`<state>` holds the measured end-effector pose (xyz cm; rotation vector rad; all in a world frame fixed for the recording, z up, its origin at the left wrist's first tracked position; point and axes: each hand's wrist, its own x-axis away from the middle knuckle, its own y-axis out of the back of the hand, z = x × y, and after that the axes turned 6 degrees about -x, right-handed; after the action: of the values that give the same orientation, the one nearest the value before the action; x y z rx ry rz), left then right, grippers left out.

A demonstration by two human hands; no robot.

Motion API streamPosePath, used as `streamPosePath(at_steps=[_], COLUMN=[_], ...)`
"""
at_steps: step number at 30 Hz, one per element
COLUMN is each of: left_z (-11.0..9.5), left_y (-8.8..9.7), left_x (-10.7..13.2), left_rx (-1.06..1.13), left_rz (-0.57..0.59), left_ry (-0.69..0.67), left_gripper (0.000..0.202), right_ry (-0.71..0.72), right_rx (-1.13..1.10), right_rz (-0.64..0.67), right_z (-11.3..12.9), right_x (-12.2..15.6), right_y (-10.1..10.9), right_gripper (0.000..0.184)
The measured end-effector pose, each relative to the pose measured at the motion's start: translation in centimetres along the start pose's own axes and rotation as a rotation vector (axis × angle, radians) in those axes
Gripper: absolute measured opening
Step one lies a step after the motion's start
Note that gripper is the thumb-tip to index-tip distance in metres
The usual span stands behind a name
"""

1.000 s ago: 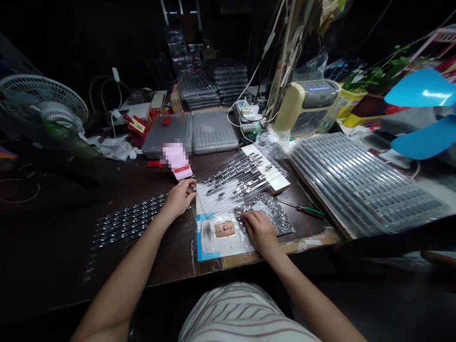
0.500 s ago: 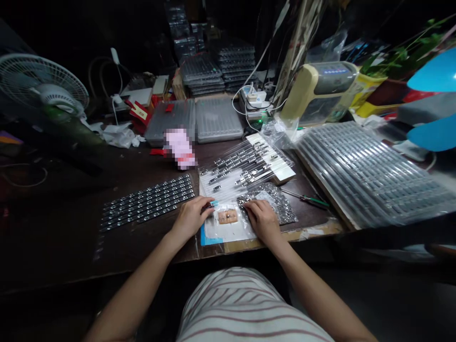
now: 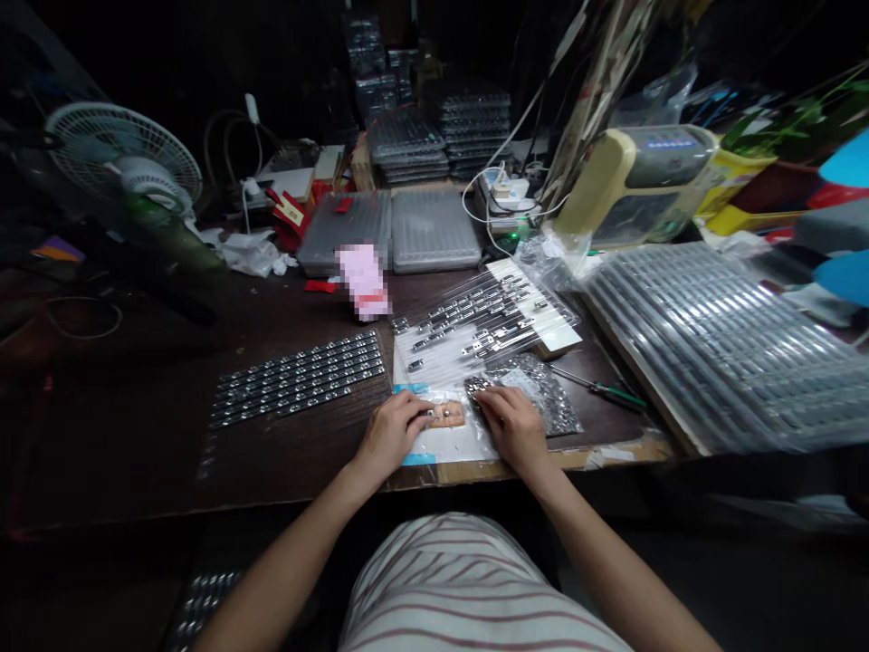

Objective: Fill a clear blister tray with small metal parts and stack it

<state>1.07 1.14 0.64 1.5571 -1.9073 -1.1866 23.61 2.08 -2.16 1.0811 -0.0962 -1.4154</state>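
Note:
My left hand (image 3: 388, 436) is closed in a pinch at the left end of a small orange-brown block (image 3: 451, 415). At its fingertips sits a small metal part (image 3: 429, 413), partly covered by the fingers. The block lies on a white sheet (image 3: 444, 445) with blue edges. To the right, my right hand (image 3: 517, 427) has its fingers drawn together at the near left edge of a clear bag of small metal parts (image 3: 557, 398). Whatever its fingertips pinch is hidden. Just beyond both hands, clear tubes with small metal parts (image 3: 468, 326) lie side by side.
Rows of black strips with shiny round pieces (image 3: 299, 376) lie left. A screwdriver (image 3: 604, 389) rests right of the bag, beside a large stack of clear tubes (image 3: 720, 335). Behind stand a fan (image 3: 128, 163), grey tube packs (image 3: 434, 231) and a cream-coloured machine (image 3: 638, 186).
My left hand has moved right and a little nearer, from beside the block to its left end. My right hand stays at the bag. The whole view has shifted slightly.

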Motion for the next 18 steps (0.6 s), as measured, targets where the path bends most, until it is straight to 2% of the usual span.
streamPosePath(at_steps=[5, 9, 13, 18], left_z=[-0.6, -1.0, -0.9, -1.0], left_y=[-1.8, -2.7, -3.0, -3.0], left_x=[-0.6, -0.6, -0.4, -0.6], left_rx=[0.121, 0.126, 0.060, 0.003], left_rz=[-0.069, -0.096, -0.098, -0.075], left_ry=[0.042, 0.030, 0.022, 0.011], left_gripper=[0.009, 0.010, 0.010, 0.010], right_ry=[-0.021, -0.048, -0.052, -0.038], right_rx=[-0.050, -0.055, -0.048, -0.047], right_rz=[-0.005, 0.021, 0.058, 0.026], right_z=[0.3, 0.3, 0.2, 0.1], right_x=[0.0, 0.0, 0.0, 0.0], right_y=[-0.2, -0.1, 0.0, 0.0], right_gripper=[0.014, 0.012, 0.013, 0.016])
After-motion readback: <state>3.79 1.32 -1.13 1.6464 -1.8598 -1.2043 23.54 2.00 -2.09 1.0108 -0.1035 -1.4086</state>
